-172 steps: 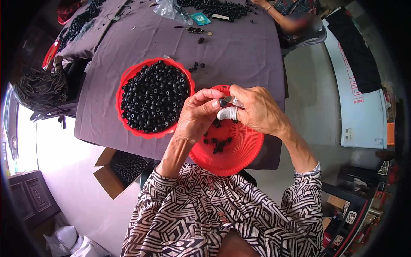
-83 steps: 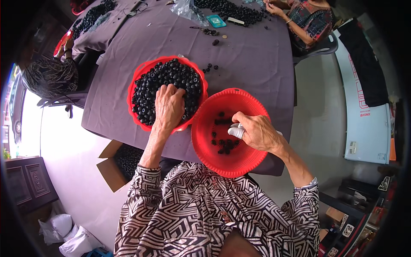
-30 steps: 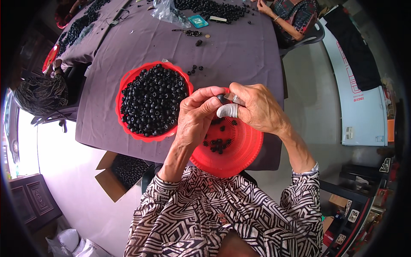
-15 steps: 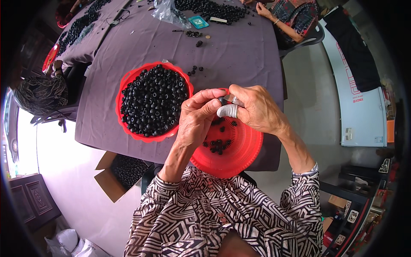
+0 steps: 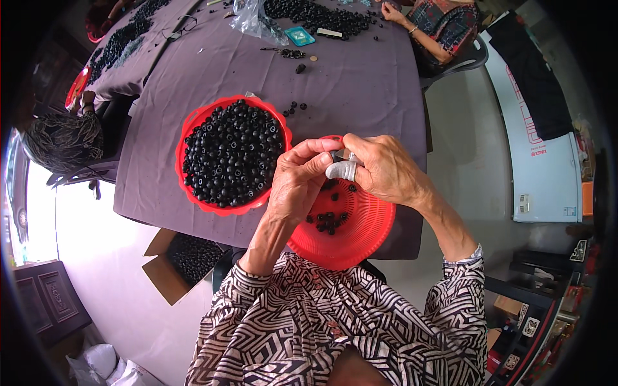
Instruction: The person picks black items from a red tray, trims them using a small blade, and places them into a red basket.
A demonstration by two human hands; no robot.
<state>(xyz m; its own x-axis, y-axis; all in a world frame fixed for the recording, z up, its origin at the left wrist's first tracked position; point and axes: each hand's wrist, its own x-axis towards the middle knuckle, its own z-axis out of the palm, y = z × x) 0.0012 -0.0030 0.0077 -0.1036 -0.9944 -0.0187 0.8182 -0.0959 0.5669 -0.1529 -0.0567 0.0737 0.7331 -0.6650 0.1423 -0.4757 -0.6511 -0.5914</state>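
Observation:
Over a red slotted plastic basket (image 5: pixel 373 222), my two hands meet. My left hand (image 5: pixel 295 179) pinches a small black round piece (image 5: pixel 334 156) between thumb and fingertips; most of it is hidden. A small metal blade (image 5: pixel 344 154) sits in my right hand (image 5: pixel 391 168), its tip against the piece. Pale grey cloth wraps my right thumb (image 5: pixel 342 170). A few black pieces (image 5: pixel 329 222) lie at the bottom of the basket. To the left, a scalloped red basket (image 5: pixel 183 177) is heaped with black round pieces (image 5: pixel 235 151), some showing a pale ring.
Stray black pieces (image 5: pixel 294 107) dot the purple tablecloth (image 5: pixel 347 83). Farther off are a plastic bag (image 5: pixel 248 22), a turquoise packet (image 5: pixel 300 36) and a black heap (image 5: pixel 315 16). Co-workers sit at far left and far right. A cardboard box (image 5: pixel 161 276) of black pieces stands on the floor.
The blade and my right fingers have shifted slightly against the piece, while my left hand keeps its pinch. At the far right, the co-worker's hand has moved a little.

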